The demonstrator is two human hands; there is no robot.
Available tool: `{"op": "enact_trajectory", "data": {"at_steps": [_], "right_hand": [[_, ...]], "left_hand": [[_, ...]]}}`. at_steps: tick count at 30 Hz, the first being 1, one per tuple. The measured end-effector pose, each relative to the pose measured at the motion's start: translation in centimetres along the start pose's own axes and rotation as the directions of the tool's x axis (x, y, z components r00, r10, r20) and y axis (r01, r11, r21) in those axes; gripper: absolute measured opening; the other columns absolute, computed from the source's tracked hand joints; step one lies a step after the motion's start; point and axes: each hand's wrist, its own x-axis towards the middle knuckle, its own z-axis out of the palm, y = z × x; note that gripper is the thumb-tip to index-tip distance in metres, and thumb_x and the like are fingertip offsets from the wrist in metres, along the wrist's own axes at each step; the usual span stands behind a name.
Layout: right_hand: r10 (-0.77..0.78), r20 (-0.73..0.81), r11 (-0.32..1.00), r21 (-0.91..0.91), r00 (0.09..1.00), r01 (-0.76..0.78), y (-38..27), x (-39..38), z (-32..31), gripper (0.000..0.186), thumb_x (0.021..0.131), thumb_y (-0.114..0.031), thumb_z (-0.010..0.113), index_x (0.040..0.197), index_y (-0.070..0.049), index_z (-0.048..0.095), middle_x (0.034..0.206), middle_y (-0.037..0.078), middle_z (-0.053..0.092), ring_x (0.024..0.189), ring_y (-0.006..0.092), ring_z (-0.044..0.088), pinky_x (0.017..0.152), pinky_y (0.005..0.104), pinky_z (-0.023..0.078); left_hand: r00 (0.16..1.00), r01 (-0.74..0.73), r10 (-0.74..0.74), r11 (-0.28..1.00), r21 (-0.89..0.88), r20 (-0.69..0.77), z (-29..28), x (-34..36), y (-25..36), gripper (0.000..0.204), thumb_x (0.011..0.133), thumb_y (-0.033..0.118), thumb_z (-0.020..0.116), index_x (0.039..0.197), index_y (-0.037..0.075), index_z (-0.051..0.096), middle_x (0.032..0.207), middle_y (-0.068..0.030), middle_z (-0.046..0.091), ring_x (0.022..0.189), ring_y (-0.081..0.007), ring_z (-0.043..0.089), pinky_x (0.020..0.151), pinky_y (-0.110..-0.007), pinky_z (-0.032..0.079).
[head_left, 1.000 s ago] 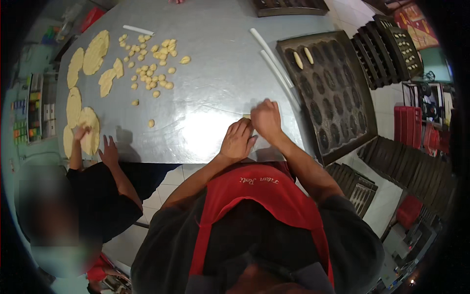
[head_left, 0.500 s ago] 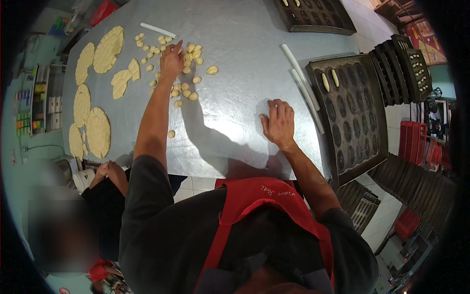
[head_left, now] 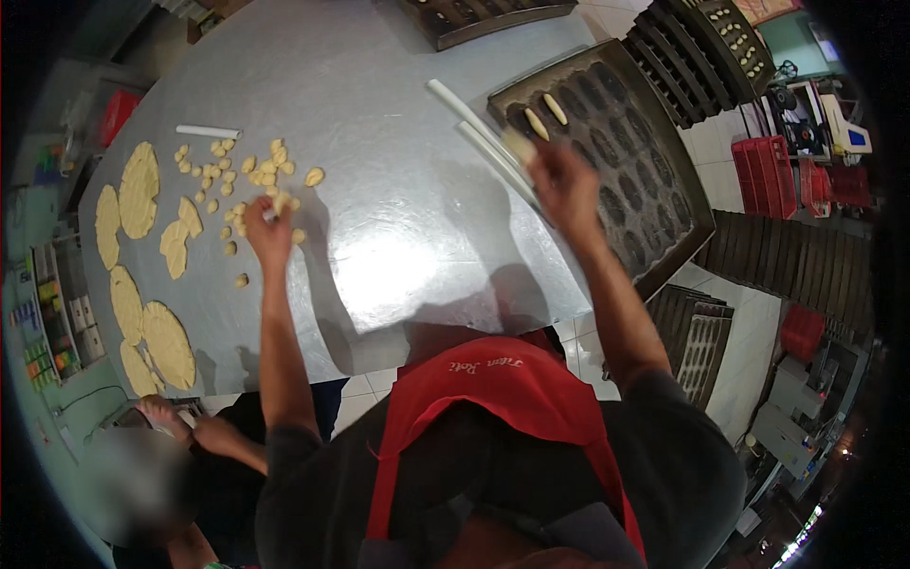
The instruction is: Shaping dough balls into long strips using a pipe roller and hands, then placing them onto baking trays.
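Observation:
My left hand (head_left: 269, 235) is among the small dough balls on the metal table, its fingers pinched on a dough ball (head_left: 282, 201). My right hand (head_left: 567, 190), blurred by motion, is over the near left edge of the dark moulded baking tray (head_left: 654, 280). At its fingertips is a pale dough stick (head_left: 518, 144), also smeared. Two finished-looking dough sticks (head_left: 536, 124) lie side by side in the tray's far left hollows. Several more dough balls (head_left: 269, 166) are scattered beyond my left hand.
Flattened dough sheets (head_left: 171, 343) lie along the table's left side. A white rod (head_left: 209, 132) sits behind the balls; two more rods (head_left: 483, 128) lie beside the tray. Another tray (head_left: 493, 24) is at the far edge. A co-worker's hands (head_left: 213, 436) are at the lower left.
My view has turned to the right. My right hand has left the tabletop and moved to the tray with a dough stick. My left hand has drawn nearer and pinched a ball.

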Motion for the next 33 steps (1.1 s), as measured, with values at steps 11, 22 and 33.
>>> {"op": "enact_trajectory", "data": {"at_steps": [11,22,33], "right_hand": [[0.022,0.184,0.848,-0.524,0.983,0.079,7.7,6.1,-2.2,0.044,0.088,-0.005,0.076,0.131,0.000,0.066,0.123,0.025,0.071,0.117,0.0475,0.065,0.105,0.0524,0.054],[-0.167,0.290,0.898,-0.350,0.942,0.267,6.0,-8.7,3.7,0.033,0.099,-0.012,0.068,0.128,0.004,0.062,0.128,0.022,0.060,0.115,0.0409,0.060,0.097,0.0512,0.050],[-0.401,0.422,0.757,-0.346,0.813,0.554,5.0,-9.6,4.3,0.030,0.101,-0.026,0.070,0.126,-0.008,0.070,0.111,0.009,0.065,0.106,0.0294,0.063,0.088,0.0444,0.050]], "left_hand": [[0.866,0.498,-0.374,0.711,-0.496,0.334,9.3,-21.1,17.1,0.019,0.099,-0.003,0.076,0.116,0.002,0.068,0.108,-0.0061,0.074,0.094,-0.0126,0.071,0.086,-0.028,0.059],[0.829,-0.381,0.253,0.909,0.172,0.499,9.3,-22.2,26.5,0.047,0.104,0.024,0.069,0.147,0.005,0.068,0.169,-0.0208,0.047,0.149,-0.0448,0.047,0.120,-0.053,0.041],[0.712,-0.485,0.257,0.853,0.193,0.653,10.2,-21.9,25.7,0.067,0.109,0.031,0.060,0.168,0.005,0.044,0.177,-0.0179,0.037,0.163,-0.0421,0.031,0.132,-0.056,0.024]]}}
